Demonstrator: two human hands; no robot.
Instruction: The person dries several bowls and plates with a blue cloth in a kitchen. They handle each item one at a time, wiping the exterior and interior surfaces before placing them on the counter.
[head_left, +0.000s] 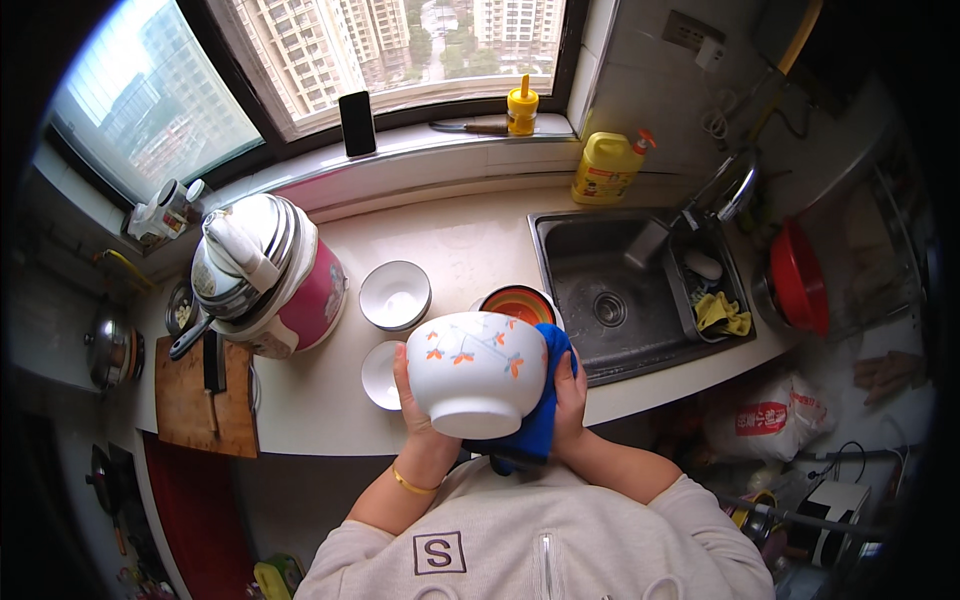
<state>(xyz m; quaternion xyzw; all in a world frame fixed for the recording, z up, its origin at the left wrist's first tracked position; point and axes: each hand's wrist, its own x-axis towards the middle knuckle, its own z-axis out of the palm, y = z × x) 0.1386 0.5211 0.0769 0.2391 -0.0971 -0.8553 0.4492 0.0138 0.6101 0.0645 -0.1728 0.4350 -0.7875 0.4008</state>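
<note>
Between my two hands a large white bowl (472, 390) with orange and blue flowers is tilted on its side, its foot ring towards me. My left hand (414, 401) grips its left wall. With my right hand (570, 394) I press a blue cloth (546, 420) against the right side of the bowl. Behind the bowl, partly hidden, an orange striped bowl (517, 301) stands on the counter by the sink. A small white bowl (395, 292) stands to the left, and another white bowl (381, 375) is half covered by my left hand.
The sink (600, 277) lies to the right, with a yellow cloth (721, 313) in its side basket. A yellow pump bottle (604, 169) stands behind it. At left are a pink cooker (322, 300) topped with pans, and a cutting board (180, 405) bearing a cleaver (214, 367).
</note>
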